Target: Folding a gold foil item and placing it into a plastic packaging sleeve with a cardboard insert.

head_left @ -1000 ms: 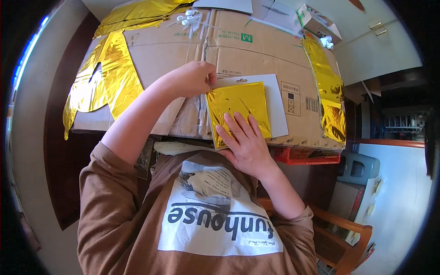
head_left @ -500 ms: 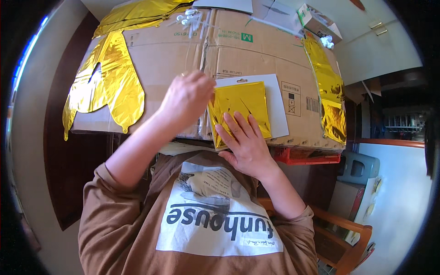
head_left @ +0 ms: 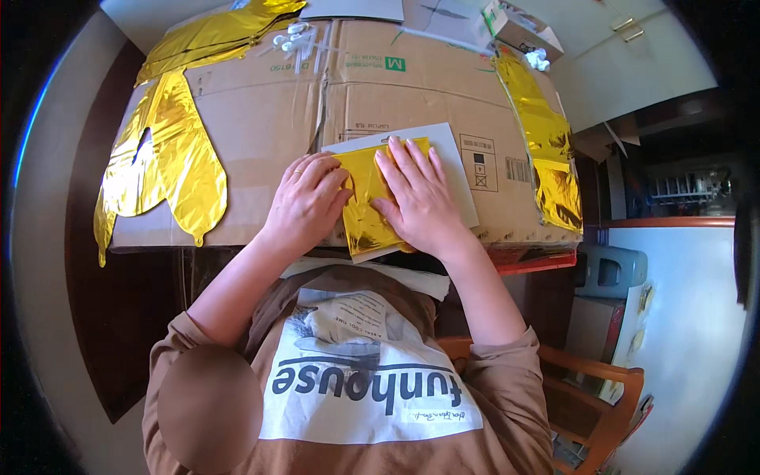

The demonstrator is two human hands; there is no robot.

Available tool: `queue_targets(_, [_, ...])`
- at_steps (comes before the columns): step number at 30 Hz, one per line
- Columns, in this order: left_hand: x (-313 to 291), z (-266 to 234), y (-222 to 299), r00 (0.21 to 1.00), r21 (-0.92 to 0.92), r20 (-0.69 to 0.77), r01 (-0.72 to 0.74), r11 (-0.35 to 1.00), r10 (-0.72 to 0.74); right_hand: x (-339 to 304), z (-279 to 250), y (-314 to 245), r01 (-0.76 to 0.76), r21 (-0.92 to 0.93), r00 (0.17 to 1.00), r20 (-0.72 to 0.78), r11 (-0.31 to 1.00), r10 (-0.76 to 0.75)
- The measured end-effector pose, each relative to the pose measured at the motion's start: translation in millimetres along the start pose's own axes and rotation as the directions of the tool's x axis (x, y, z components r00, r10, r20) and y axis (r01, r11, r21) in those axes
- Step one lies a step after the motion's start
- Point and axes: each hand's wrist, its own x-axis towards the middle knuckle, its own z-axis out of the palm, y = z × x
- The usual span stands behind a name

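Observation:
A folded gold foil balloon [head_left: 364,218] lies on a white card [head_left: 462,182] with a hang hole at its top. At the foil's left edge, my left hand [head_left: 307,194] has its fingers curled with the tips against the edge. My right hand [head_left: 419,194] lies flat on the foil's right part, fingers stretched out and thumb toward the middle. It hides part of the foil and of the card beneath.
The work surface is a large cardboard box [head_left: 261,142]. A flat gold balloon [head_left: 190,158] hangs over its left front edge. More gold foil lies far left [head_left: 206,43] and along the right [head_left: 546,131]. White clips [head_left: 294,38] and a small open box [head_left: 522,28] stand behind.
My left hand has come down from above onto the foil's left edge. My right hand has slid farther up over the foil. The whole view has shifted slightly.

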Motion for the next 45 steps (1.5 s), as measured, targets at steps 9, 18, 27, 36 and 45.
queue_targets(9, [2.8, 2.5, -9.2, 0.999, -0.047, 0.034, -0.029, 0.998, 0.031, 1.1, 3.8, 8.5, -0.031, 0.005, 1.000, -0.003, 1.000, 0.031])
queue_targets(18, [8.9, -5.8, -12.4, 0.989, -0.199, 0.132, 0.090, 0.976, -0.064, -1.8, -0.5, 21.2, -0.026, 0.104, 0.999, -0.041, 0.994, 0.030])
queue_targets(27, [9.6, -11.8, -11.9, 0.985, -0.106, 0.162, 0.070, 0.992, -0.052, -2.1, 0.5, 20.9, -0.023, -0.015, 1.000, -0.001, 1.000, 0.023])
queue_targets(36, [10.5, -15.0, -0.8, 0.989, -0.073, 0.136, 0.075, 0.994, -0.065, -1.2, -0.2, 19.3, -0.033, -0.017, 0.999, 0.035, 0.999, 0.034])
queue_targets(45, [16.2, 38.9, 38.0, 0.978, 0.017, 0.189, 0.088, 0.996, -0.090, -2.3, 3.3, 25.7, -0.018, 0.124, 0.998, -0.051, 0.992, 0.025])
